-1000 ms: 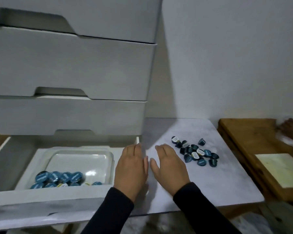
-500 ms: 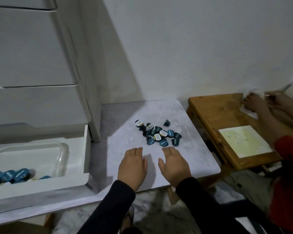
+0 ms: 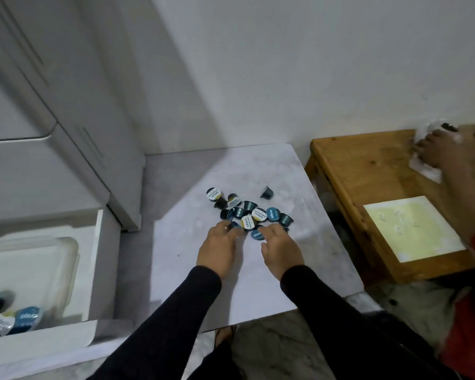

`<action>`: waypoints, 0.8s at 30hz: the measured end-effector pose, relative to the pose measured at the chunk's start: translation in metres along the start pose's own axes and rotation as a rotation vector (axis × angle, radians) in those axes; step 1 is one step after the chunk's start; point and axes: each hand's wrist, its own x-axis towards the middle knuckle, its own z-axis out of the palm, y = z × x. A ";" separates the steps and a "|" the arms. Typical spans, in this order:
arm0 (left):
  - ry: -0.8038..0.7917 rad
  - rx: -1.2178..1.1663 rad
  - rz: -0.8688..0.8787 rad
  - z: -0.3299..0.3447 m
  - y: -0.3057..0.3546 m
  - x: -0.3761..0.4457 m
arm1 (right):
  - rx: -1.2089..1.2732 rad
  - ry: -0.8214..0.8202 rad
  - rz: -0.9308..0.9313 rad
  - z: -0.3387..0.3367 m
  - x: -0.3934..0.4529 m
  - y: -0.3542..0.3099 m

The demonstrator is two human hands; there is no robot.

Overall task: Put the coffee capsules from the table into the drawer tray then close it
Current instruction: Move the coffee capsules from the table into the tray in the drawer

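Several dark blue coffee capsules (image 3: 251, 215) lie in a loose pile on the white marble table (image 3: 258, 270); one capsule (image 3: 267, 192) sits apart behind the pile. My left hand (image 3: 218, 249) reaches into the pile's near left edge, fingertips touching capsules. My right hand (image 3: 281, 249) reaches its near right edge, fingers curled at a capsule. Whether either hand has gripped one is hidden by the fingers. At the left, the white drawer (image 3: 91, 270) stands pulled out, with a clear plastic tray (image 3: 39, 270) inside holding several capsules (image 3: 14, 320).
A white drawer cabinet (image 3: 66, 133) stands at the left against the wall. A wooden side table (image 3: 368, 174) with a yellow sheet (image 3: 412, 231) sits to the right, where another person's hand (image 3: 444, 149) in a red sleeve handles something white.
Both my hands moved forward from the table's near part to the capsule pile. The view swung right and down, so the drawer now sits at the far left edge.
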 end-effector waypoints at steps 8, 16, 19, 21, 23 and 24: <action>0.050 -0.137 -0.076 0.007 -0.004 0.016 | 0.094 -0.095 0.062 0.011 0.025 0.006; 0.099 -0.324 -0.221 0.012 -0.014 0.022 | 0.234 -0.120 0.110 0.015 0.030 0.007; 0.125 -0.410 -0.279 0.014 -0.016 0.024 | 0.262 -0.118 0.146 0.016 0.028 0.006; 0.140 -0.467 -0.332 0.015 -0.015 0.026 | 0.287 -0.118 0.177 0.015 0.027 0.006; 0.158 -0.527 -0.409 0.015 -0.013 0.031 | 0.289 -0.119 0.201 0.014 0.027 0.005; 0.165 -0.568 -0.449 0.015 -0.012 0.032 | 0.287 -0.120 0.211 0.013 0.027 0.005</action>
